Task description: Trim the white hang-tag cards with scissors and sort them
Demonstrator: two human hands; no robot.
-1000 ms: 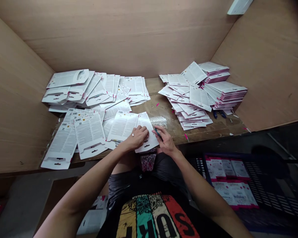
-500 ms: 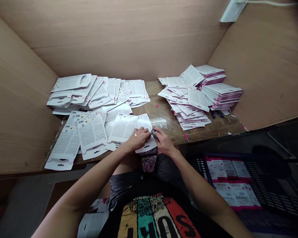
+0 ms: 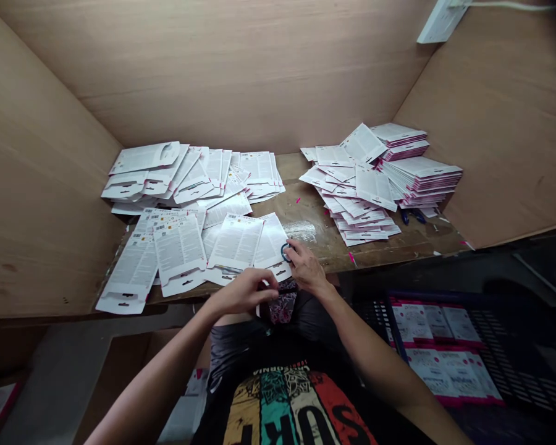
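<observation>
At the front edge of the worktop (image 3: 285,176), right hand (image 3: 307,267) pinches blue ring-shaped tool (image 3: 285,253) by white hang-hole packet (image 3: 269,240); left hand (image 3: 248,290) curled, contents unclear. Probably mid-packet; next move likely needs packet steadied.

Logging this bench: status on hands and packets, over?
Right hand holding blue ring-shaped item. Left hand curled, contents unclear. White packet on table by right hand; another packet close on its left.

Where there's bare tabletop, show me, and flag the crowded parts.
Bare table lies beyond the right hand, between the left packets and right pile, save a pink scrap; a narrow strip with scraps fronts that pile. Crowded: left side, and back right with stacks.
</observation>
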